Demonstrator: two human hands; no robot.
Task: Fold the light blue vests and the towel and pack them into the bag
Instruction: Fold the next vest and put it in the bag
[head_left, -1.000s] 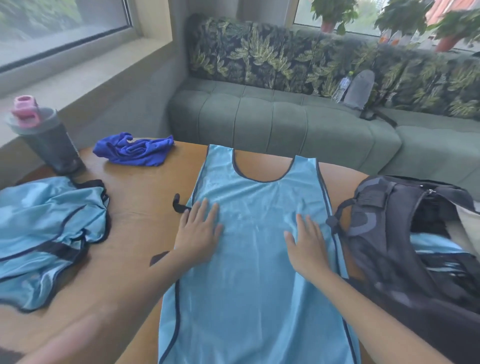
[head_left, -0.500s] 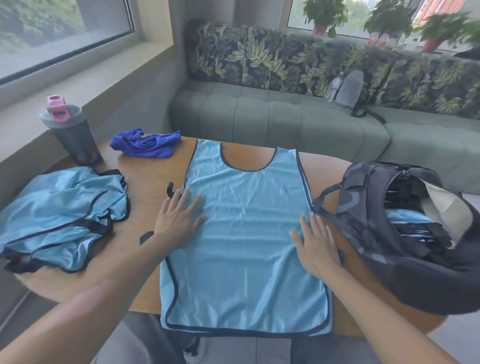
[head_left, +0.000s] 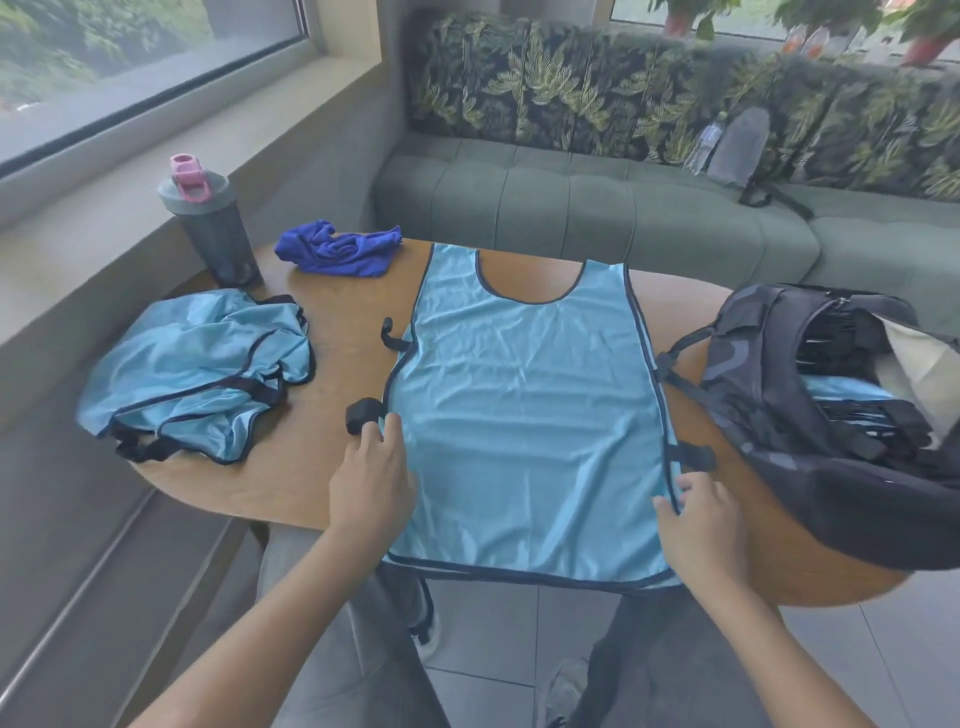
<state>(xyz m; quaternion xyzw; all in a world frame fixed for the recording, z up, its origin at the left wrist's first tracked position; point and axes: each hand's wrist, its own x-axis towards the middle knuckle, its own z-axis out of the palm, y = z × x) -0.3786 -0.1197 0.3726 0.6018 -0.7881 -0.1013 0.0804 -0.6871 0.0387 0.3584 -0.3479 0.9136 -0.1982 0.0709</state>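
A light blue vest (head_left: 524, 405) with dark trim lies flat on the wooden table (head_left: 322, 353), its hem hanging over the near edge. My left hand (head_left: 371, 480) pinches the vest's left side edge beside a black strap. My right hand (head_left: 698, 522) pinches the right side edge just below another strap. A crumpled pile of light blue vests (head_left: 200, 369) sits at the table's left. A dark blue towel (head_left: 337, 252) lies bunched at the far side. The dark bag (head_left: 810, 415) stands open on the right, with folded light blue fabric inside.
A grey shaker bottle (head_left: 210, 223) with a pink cap stands at the table's far left by the window ledge. A green sofa (head_left: 597, 208) runs behind the table, with a grey pouch and a water bottle on it. My legs and the tiled floor show below.
Both hands slid from lying flat on the vest outwards and towards me, and now pinch its side edges. The view pulled back, showing the hem over the table edge.
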